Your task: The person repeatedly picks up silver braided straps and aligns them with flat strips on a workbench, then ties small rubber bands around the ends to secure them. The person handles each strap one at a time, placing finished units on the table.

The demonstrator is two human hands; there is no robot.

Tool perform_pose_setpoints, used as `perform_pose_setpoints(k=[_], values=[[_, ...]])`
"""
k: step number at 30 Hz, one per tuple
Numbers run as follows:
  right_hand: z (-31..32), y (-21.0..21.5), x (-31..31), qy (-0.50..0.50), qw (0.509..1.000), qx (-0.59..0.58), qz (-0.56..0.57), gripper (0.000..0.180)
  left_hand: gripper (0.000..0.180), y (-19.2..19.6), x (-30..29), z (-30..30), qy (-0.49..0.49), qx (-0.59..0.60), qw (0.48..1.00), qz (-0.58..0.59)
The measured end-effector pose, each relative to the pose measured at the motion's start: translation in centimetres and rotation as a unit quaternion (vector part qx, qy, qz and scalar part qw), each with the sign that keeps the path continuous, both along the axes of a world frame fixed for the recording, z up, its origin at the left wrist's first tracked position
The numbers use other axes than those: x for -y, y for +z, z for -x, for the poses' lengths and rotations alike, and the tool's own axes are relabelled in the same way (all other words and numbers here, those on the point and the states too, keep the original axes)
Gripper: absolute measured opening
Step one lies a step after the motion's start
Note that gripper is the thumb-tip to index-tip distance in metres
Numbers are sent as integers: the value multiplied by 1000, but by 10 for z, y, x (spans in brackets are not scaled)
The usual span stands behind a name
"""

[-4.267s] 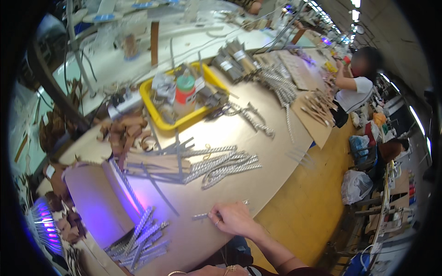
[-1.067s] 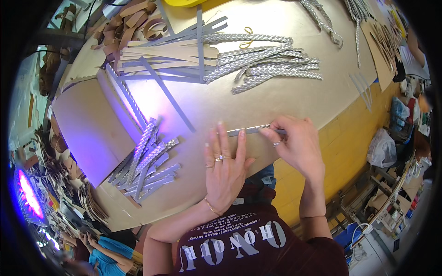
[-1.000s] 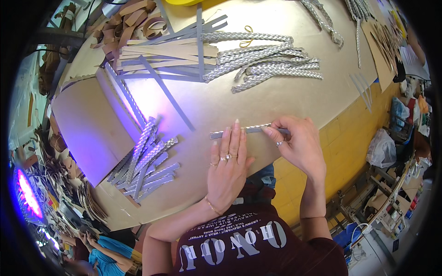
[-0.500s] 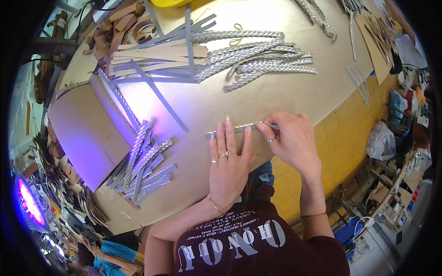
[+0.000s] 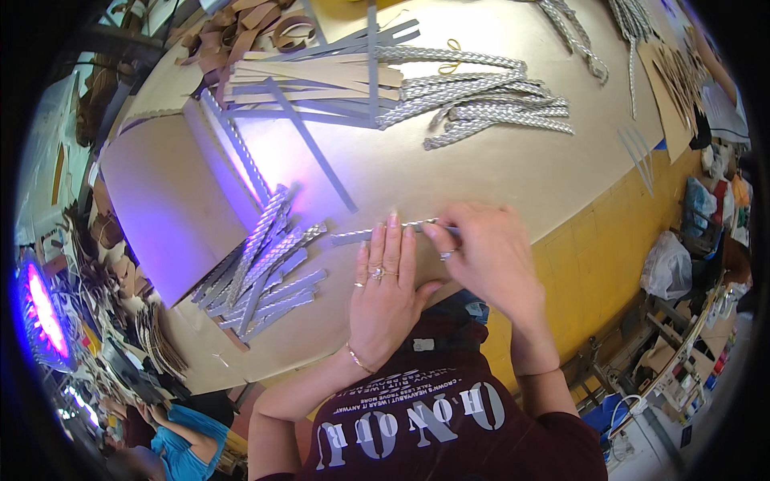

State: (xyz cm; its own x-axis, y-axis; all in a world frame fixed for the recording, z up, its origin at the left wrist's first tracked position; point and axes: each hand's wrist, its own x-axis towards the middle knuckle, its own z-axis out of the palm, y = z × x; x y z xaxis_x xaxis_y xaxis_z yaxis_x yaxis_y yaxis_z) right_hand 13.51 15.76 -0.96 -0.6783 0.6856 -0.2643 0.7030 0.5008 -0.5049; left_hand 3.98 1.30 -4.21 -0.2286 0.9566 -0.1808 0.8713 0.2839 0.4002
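Observation:
A thin grey strip (image 5: pixel 350 237) with a silver twisted or laced edge lies crosswise on the table in front of me. My left hand (image 5: pixel 383 276) rests flat over its middle, fingers stretched out and pressing it down. At the strip's right end, my right hand (image 5: pixel 491 255) pinches it between thumb and index finger; the remaining fingers curl under and partly hide that end. Just left of the strip sits a loose pile of short grey and silver braided pieces (image 5: pixel 273 272).
Long silver braided straps (image 5: pixel 489 100) and flat beige and grey strips (image 5: pixel 317 84) lie farther back. A bent brown sheet (image 5: pixel 164 200) stands at the left beside a bright purple lamp (image 5: pixel 44 313). Beyond the table's right edge is yellow floor (image 5: pixel 593 248). Another person (image 5: pixel 188 437) sits lower left.
Both hands and the strip have shifted left across the table, closer to the pile of short pieces. My left fingers lie closer together. The whole view has also shifted slightly.

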Motion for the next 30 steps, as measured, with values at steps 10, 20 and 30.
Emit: perform_pose_setpoints(k=[10, 20, 30], values=[[-28, 2, -22, -57, 996, -30, 68, 24, 87, -5, -3, -8, 8, -33, 999, -12], [-25, -1, -17, -53, 998, -12, 26, 22, 78, -1, -15, -21, 15, -91, 996, -6], [-35, -5, -9, -166, 983, -73, 30, 19, 80, 0, -29, -28, -46, -36, 998, 24]])
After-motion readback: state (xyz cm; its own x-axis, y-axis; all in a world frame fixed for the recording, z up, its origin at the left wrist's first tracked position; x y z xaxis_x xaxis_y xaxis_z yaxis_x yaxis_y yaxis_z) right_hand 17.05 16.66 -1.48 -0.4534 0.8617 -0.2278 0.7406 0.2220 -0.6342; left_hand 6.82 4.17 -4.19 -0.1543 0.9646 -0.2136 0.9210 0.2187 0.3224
